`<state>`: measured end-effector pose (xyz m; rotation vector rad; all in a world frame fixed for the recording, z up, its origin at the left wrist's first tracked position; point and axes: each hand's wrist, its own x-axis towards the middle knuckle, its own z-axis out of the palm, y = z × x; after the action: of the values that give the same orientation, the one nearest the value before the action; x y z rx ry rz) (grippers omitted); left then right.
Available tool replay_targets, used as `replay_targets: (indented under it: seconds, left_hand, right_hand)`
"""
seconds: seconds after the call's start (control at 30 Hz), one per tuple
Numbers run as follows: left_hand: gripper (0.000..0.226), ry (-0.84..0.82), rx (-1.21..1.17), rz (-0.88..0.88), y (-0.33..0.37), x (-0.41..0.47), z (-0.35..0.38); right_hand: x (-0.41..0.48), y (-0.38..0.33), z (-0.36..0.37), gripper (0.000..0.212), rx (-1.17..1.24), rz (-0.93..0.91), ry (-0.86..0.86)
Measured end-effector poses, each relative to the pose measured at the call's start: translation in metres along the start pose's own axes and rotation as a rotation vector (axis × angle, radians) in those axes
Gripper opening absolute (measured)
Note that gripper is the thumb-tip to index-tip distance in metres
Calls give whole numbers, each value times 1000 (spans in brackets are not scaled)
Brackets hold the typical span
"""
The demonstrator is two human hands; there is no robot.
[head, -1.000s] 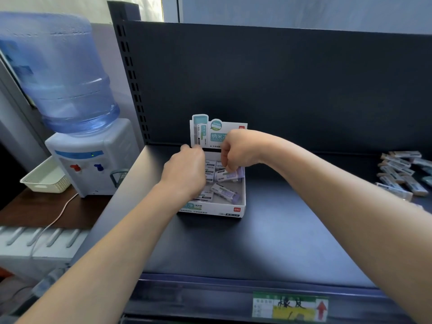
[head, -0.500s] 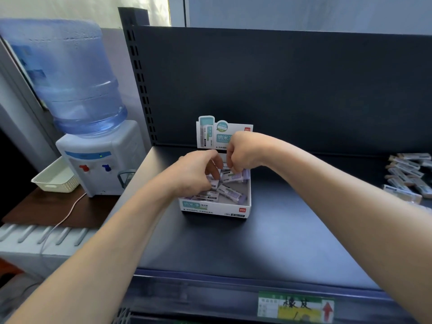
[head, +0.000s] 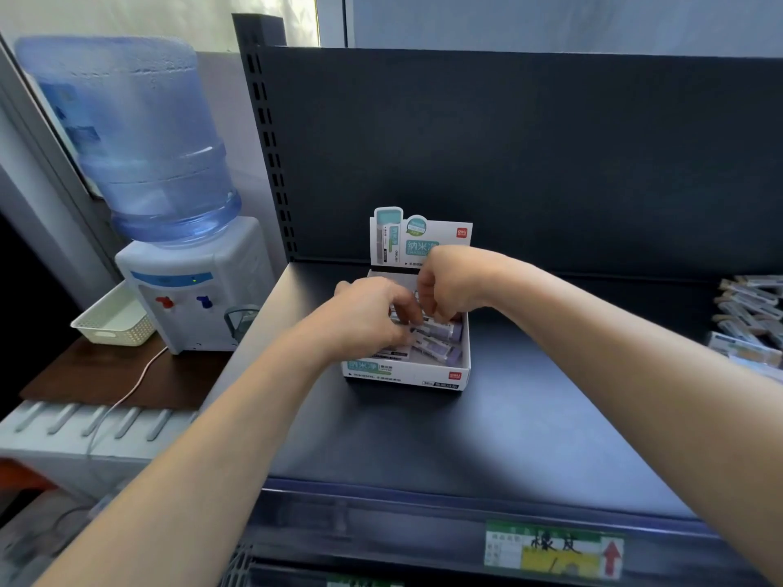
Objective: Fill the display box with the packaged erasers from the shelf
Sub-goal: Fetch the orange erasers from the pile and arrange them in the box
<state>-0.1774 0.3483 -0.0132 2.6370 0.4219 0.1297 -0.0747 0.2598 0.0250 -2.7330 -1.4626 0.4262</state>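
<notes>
The box (head: 406,372) is set at the rear of the shelf (head: 529,425), open surface left in front. Erasers (head: 440,337) are contained in it. The left hand (head: 373,317) and right hand (head: 455,283) are curled over them; grips cannot be told.

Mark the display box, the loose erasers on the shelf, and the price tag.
display box (head: 406,371), head view, front wall.
loose erasers (head: 748,309), head view, middle of the pile at right.
price tag (head: 559,562), head view, its yellow patch.

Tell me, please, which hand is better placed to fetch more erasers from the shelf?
Right, likely: the loose erasers lie at the right end of the shelf, nearer the right hand. The left hand is over the display box, farther away.
</notes>
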Motion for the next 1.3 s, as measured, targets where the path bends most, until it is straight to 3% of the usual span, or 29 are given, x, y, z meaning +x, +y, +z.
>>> replay_targets:
  seconds: [0.3, 0.73, 0.87, 1.0, 1.3]
  left_hand:
    - [28, 16, 127, 72, 8, 4, 15]
    - [20, 17, 118, 106, 4, 12, 16]
    - [25, 27, 170, 68, 2, 12, 13]
    - [4, 53, 221, 13, 2, 9, 14]
    - [18, 17, 193, -4, 6, 8, 12]
  right_hand:
    - [1, 0, 1, 30, 17, 1, -4]
    - [6, -2, -9, 41, -87, -1, -116]
    - [10, -1, -6, 35, -119, -20, -148]
    - [11, 0, -1, 29, -152, -27, -61]
    - [11, 5, 3, 24, -54, -31, -16]
